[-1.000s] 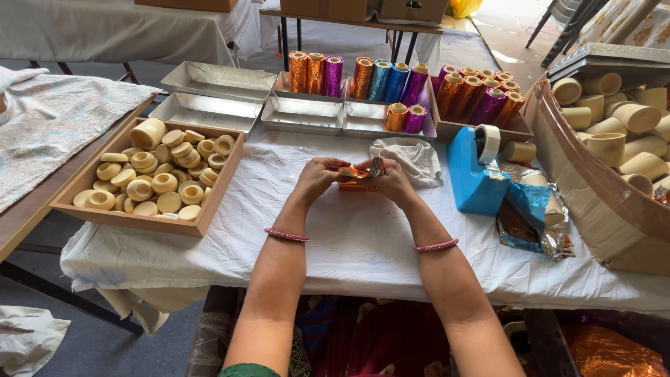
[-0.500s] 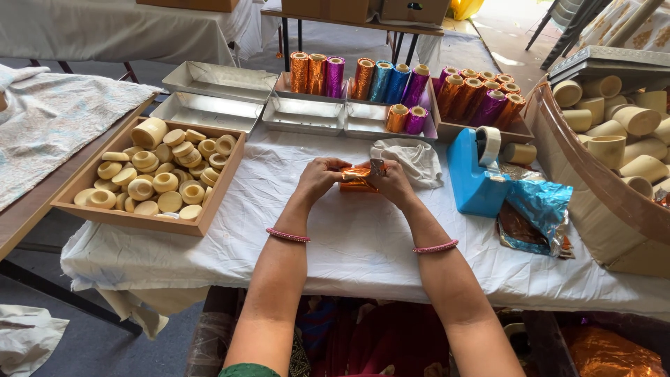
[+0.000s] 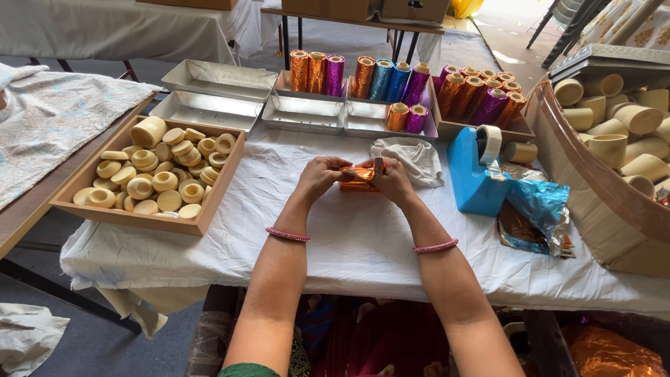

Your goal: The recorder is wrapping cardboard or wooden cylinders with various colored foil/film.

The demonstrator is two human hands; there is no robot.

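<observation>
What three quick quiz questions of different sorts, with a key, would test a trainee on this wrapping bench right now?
1. True or false: both the left hand and the right hand grip the orange foil piece.
2. Multiple choice: the blue tape dispenser stands A) left of the hands, B) right of the hands, C) inside the wooden tray.
3. Fill in: the wooden tray holds cream-coloured ____.

Key
1. True.
2. B.
3. Caps; the round cream caps lie loosely heaped in it.
</observation>
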